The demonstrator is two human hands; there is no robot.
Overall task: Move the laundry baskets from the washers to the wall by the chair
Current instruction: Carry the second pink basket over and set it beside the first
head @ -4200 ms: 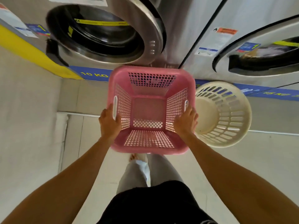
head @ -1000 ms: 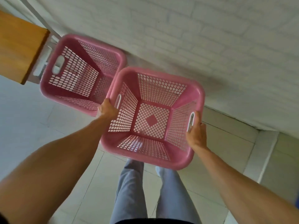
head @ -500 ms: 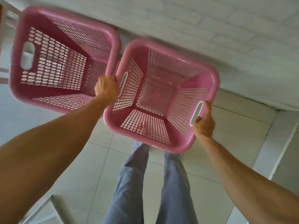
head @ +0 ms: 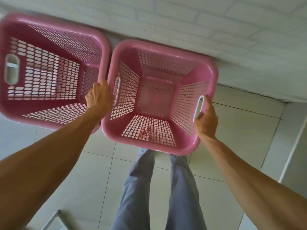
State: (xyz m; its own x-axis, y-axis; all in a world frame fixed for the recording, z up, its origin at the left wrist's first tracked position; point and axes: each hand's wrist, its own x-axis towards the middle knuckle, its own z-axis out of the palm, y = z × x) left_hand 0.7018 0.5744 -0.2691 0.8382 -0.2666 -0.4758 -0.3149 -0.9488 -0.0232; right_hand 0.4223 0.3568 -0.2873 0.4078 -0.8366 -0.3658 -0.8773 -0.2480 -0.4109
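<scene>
Two empty pink lattice laundry baskets stand side by side against the white brick wall [head: 182, 20]. The right basket [head: 157, 143] has white-rimmed handle slots; my left hand [head: 99, 95] grips its left side, squeezed between the two baskets. My right hand [head: 206, 120] holds its right handle slot, fingers curled around the rim. The left basket [head: 49, 113] sits close beside it, its rim nearly touching the right one. I cannot tell whether the held basket rests on the floor.
Pale floor tiles [head: 93, 171] run under the baskets. My legs in grey trousers [head: 149, 188] stand just behind the right basket. A white step or ledge [head: 289, 155] runs along the right. A metal frame piece [head: 53, 218] shows at the bottom left.
I have carried the pink basket from the washers to the wall. Over the last second it came down beside the other pink basket, and the view drew closer.
</scene>
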